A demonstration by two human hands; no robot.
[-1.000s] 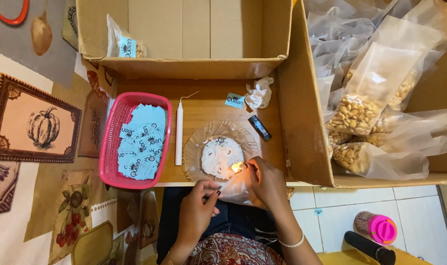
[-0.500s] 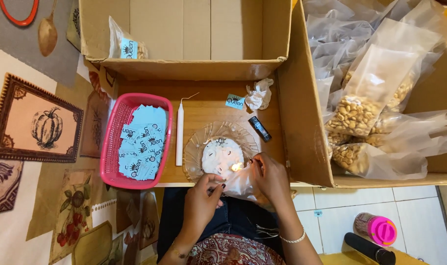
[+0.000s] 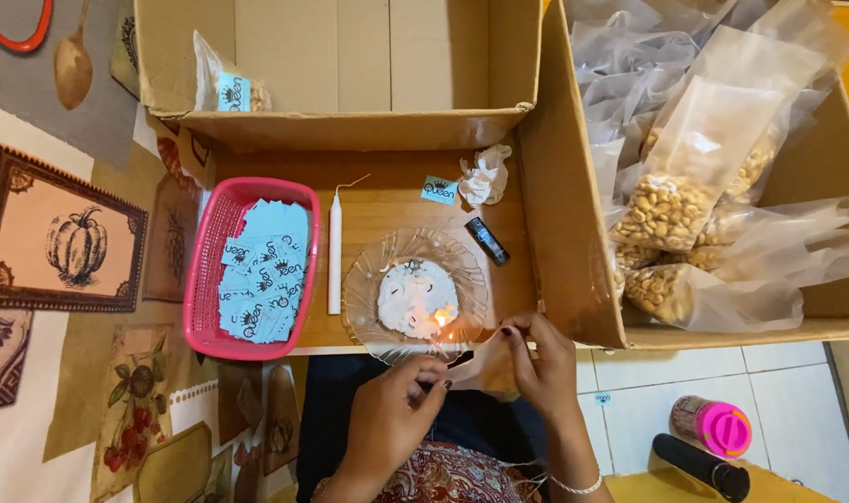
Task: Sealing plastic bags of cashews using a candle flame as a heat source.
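My left hand [image 3: 392, 414] and my right hand [image 3: 541, 359] pinch the two ends of a clear plastic bag [image 3: 480, 365] and hold its edge beside a small flame [image 3: 443, 318]. The flame burns on a candle stub set in white wax on a clear glass plate [image 3: 364, 293]. The bag's contents are hidden behind my hands. An unlit white candle [image 3: 334, 250] lies to the left of the plate on the low wooden table [image 3: 397, 200].
A pink basket [image 3: 210, 270] holds several light-blue paper labels [image 3: 268, 270]. A black lighter [image 3: 487, 240], crumpled tissue [image 3: 485, 175] and one label [image 3: 438, 190] lie behind the plate. The cardboard box [image 3: 574, 242] at right holds bags of peanuts [image 3: 667, 210]. An open box [image 3: 350, 126] stands behind.
My hands have drawn slightly toward me along the plate's near rim, keeping the bag's edge at the flame. Nothing else has moved.
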